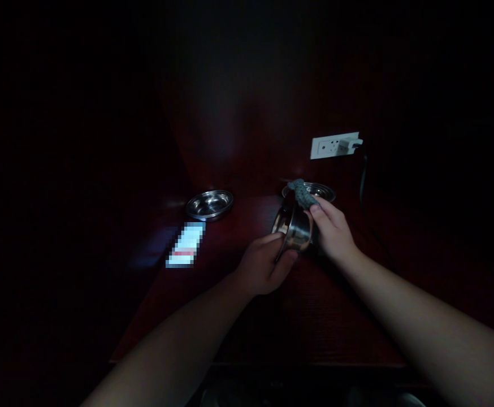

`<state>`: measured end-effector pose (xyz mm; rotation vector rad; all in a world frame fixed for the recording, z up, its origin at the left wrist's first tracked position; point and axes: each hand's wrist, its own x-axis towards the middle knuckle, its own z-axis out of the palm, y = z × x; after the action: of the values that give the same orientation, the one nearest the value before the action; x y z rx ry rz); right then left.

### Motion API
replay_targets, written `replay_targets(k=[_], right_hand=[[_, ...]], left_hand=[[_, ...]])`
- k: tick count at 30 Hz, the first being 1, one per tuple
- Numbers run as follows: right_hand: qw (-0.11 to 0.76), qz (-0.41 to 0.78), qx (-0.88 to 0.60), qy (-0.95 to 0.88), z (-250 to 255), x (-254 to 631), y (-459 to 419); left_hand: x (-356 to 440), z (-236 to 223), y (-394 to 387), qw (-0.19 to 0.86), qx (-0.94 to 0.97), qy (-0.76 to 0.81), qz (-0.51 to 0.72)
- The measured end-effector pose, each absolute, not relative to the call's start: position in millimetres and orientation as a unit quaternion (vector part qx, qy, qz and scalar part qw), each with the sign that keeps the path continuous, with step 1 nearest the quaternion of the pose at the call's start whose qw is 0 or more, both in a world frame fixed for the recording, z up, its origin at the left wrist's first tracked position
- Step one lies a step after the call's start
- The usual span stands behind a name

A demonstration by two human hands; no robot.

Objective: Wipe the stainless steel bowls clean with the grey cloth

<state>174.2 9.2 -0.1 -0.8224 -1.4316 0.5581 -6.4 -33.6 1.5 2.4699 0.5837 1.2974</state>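
My left hand [266, 263] grips the near rim of a shiny metal bowl [301, 232], thumb outside and fingers inside. The bowl is tilted on its side above the table, its opening facing left. In my right hand [334, 226] is a grey-green cloth [302, 194], pinched under the thumb and pressed against the bowl's upper outer side. Some of the right fingers are hidden behind the bowl. Just beyond, a second metal dish [323, 191] lies on the table, partly covered by the cloth and hand.
A shallow metal dish [210, 204] stands at the left on the dark red table [247, 333]. Before it lies a lit, blurred-out screen [186, 246]. A white wall socket [334, 146] holds a plug, whose dark cable [363, 178] hangs down at the right. The surroundings are very dark.
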Motion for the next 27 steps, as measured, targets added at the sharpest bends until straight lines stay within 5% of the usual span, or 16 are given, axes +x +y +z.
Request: replay_targets(k=[17,27], right_hand=[[0.639,0.273,-0.359,-0.623,1.0,176.6,10.4],[0.62,0.488,-0.347,-0.508,-10.7,169.8,17.5]], left_hand=[[-6.1,-0.5,-35.3,0.141,0.847,0.181,0.48],[-4.5,-0.7,-34.0,0.13,0.836,0.181,0.502]])
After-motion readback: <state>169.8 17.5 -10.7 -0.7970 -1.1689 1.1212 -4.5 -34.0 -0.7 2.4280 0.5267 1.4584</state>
